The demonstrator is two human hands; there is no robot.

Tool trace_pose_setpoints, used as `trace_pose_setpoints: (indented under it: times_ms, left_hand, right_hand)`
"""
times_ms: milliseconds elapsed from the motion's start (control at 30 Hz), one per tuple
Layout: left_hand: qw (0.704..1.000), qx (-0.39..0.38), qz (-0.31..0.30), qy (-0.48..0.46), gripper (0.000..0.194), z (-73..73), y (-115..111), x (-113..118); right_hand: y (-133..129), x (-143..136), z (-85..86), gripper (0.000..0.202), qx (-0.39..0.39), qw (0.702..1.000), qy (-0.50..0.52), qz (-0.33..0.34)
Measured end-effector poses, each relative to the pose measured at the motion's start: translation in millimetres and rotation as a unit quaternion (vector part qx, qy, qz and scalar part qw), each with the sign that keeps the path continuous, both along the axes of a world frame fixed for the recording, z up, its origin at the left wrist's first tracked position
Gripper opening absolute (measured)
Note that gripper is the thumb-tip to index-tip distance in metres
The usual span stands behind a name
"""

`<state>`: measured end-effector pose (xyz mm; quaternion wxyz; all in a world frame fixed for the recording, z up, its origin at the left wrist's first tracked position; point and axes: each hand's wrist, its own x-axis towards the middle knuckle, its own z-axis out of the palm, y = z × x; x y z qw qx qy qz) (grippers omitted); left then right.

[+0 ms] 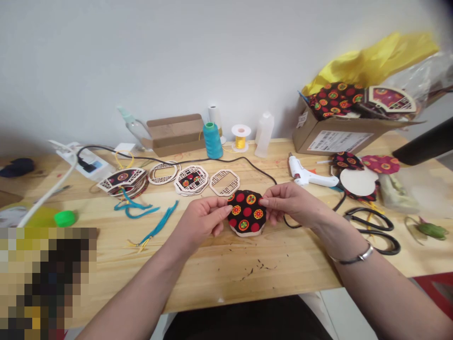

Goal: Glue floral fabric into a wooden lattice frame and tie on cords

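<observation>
Between my hands is a roundish black fabric piece (247,212) with red dots and orange flowers; a pale edge shows along its bottom. My left hand (208,215) pinches its left rim between thumb and fingers. At the upper right rim, my right hand (288,204) grips it the same way. Just behind it lies a pale cut-out lattice frame (224,183). Farther left sits a stack of lattice frames (191,179) with the patterned fabric showing through. Dark scraps (260,267) are scattered on the wood in front of the piece.
A white glue gun (311,175) and black-handled scissors (375,224) lie right. Behind stand a teal thread cone (213,140), a yellow ribbon spool (240,139) and a filled cardboard box (339,134). A black cord (226,160) crosses the table (205,278). Teal tassels (159,229) lie left.
</observation>
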<state>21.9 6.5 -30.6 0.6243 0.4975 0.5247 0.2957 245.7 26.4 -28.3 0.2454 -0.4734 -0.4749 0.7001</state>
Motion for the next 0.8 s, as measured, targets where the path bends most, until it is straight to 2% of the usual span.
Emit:
trace_pose_setpoints:
  times_ms: [233, 433, 600, 800]
  left_hand:
    - [0.997, 0.008, 0.035, 0.064, 0.023, -1.2, 3.0, 1.9]
    - [0.993, -0.004, 0.027, 0.113, 0.024, -1.9, 2.7, 1.8]
    - [0.992, -0.010, 0.007, 0.125, 0.021, -2.3, 0.9, 3.0]
    - [0.980, 0.044, 0.010, 0.193, 0.019, -3.7, -0.6, 5.5]
  right_hand:
    - [0.7, -0.1, 3.4, 0.030, 0.009, 0.998, -0.057, -0.021]
    - [-0.4, -2.2, 5.0, 0.025, 0.012, 0.991, -0.132, -0.005]
    - [-0.7, -0.2, -1.2, 0.025, 0.042, 0.986, -0.159, 0.022]
    - [-3.0, -0.2, -3.2, 0.022, 0.077, 0.973, -0.215, 0.032]
